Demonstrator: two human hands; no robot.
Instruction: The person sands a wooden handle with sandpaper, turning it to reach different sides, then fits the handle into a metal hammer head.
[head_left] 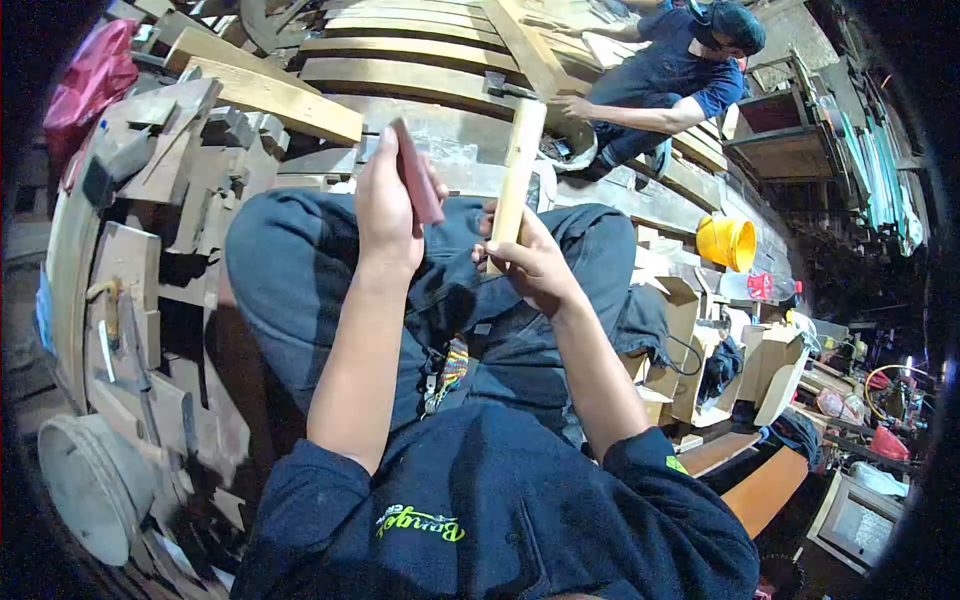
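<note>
Above my lap, my left hand (388,200) is closed around a flat reddish-brown piece (418,175), perhaps sandpaper or a thin block, which stands on edge between thumb and fingers. My right hand (532,258) grips the lower end of a pale wooden bar (518,170). The bar points up and slightly to the right, its top end beyond my knees. The two held pieces are apart from each other. Some fingers of each hand are hidden behind what it holds.
A co-worker (680,85) sits at the upper right beside a bucket (567,145). Wooden planks (400,75) lie ahead. A yellow bucket (726,243), a bottle (762,288) and cardboard boxes (690,350) are at the right. At the left are wood scraps and a white bucket (95,490).
</note>
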